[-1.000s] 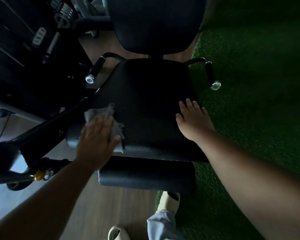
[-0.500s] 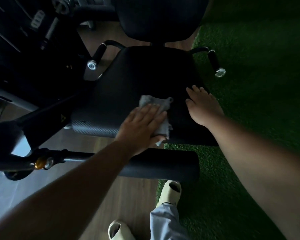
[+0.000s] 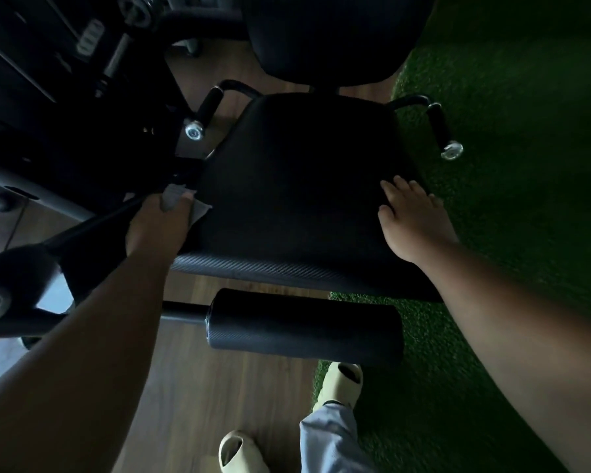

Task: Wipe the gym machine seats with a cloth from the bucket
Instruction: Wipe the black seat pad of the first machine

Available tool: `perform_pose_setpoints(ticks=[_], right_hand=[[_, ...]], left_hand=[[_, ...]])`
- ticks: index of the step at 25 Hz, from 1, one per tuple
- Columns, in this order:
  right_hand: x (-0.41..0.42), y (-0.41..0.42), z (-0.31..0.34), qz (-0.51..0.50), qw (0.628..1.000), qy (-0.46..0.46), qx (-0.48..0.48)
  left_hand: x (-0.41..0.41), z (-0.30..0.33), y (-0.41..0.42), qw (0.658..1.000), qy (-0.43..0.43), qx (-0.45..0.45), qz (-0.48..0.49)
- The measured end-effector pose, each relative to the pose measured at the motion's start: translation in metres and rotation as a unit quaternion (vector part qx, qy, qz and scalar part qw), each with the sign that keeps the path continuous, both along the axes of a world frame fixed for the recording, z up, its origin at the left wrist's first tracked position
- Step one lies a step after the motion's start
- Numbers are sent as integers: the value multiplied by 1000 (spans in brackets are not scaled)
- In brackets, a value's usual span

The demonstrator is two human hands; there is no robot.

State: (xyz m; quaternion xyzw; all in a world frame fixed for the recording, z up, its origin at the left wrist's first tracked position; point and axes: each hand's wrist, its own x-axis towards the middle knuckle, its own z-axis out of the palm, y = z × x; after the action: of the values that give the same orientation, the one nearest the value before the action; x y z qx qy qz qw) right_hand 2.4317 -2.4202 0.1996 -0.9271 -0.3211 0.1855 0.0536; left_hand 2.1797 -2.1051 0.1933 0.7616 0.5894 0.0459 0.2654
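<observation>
A black padded gym machine seat (image 3: 297,186) fills the middle of the head view, with its backrest (image 3: 325,32) above. My left hand (image 3: 157,223) is at the seat's left edge, curled around a grey cloth (image 3: 181,201) that sticks out past the fingers. My right hand (image 3: 413,216) lies flat on the seat's right side, fingers spread, holding nothing. No bucket is in view.
Two side handles (image 3: 205,107) (image 3: 440,128) flank the seat. A black roller pad (image 3: 304,326) sits below the seat's front edge. Dark machine frame and weights (image 3: 65,80) stand left. Green turf (image 3: 512,165) lies right, wood floor (image 3: 191,387) below, with my sandalled feet (image 3: 342,380).
My left hand swept the cloth from the seat's left front to its middle and then back to the left edge. The right hand stayed pressed on the right side.
</observation>
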Motion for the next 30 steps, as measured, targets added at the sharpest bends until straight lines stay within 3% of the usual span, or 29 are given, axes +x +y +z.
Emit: perform_pose_setpoints(ticks=[4,6,7,9,10,12,13,15,16,17,19,20,21,22,24,26,30], right_hand=[[1,0,0,-3,1000,0,6],[1,-1,-1,-8,1000,-3,13],[1,-2,-2,-8,1000,-6,19],[1,-3,-5,-4,1000,0,26],[2,-3,-6,-5,999,12,33],[8,-4,1,-42,991,89,93],[10,-7,9,-103,965,164,178],[4,-15,26,-265,845,259,386],[-7,-20,35,-323,792,239,460],[-22,-25,42,-349,769,192,500],[-59,-34,45,-316,793,67,516],[-78,-37,43,-263,826,4,498],[-95,-36,39,-188,874,-54,445],[-107,-28,33,-107,927,-97,345],[-124,0,19,-16,988,-111,110],[-135,31,11,6,994,-104,42],[-123,14,3,81,986,-138,51]], left_hand=[[-24,-12,-49,987,-83,130,-36],[-35,-27,-95,977,-59,163,-128],[-36,-34,-118,958,-42,182,-216],[-26,-46,-155,869,-27,266,-417],[-13,-47,-169,824,-29,306,-477],[18,-36,-191,794,-45,330,-508],[33,-26,-202,797,-44,323,-509],[63,-4,-220,804,-25,272,-528],[79,6,-228,807,-30,217,-549],[94,16,-233,813,-51,135,-564],[110,41,-223,817,-166,-93,-544],[107,50,-205,823,-247,-152,-488],[99,54,-179,849,-298,-136,-414],[87,53,-149,888,-293,-62,-351],[61,44,-92,945,-124,84,-291],[44,26,-64,939,5,128,-319],[44,9,-63,925,7,171,-338]])
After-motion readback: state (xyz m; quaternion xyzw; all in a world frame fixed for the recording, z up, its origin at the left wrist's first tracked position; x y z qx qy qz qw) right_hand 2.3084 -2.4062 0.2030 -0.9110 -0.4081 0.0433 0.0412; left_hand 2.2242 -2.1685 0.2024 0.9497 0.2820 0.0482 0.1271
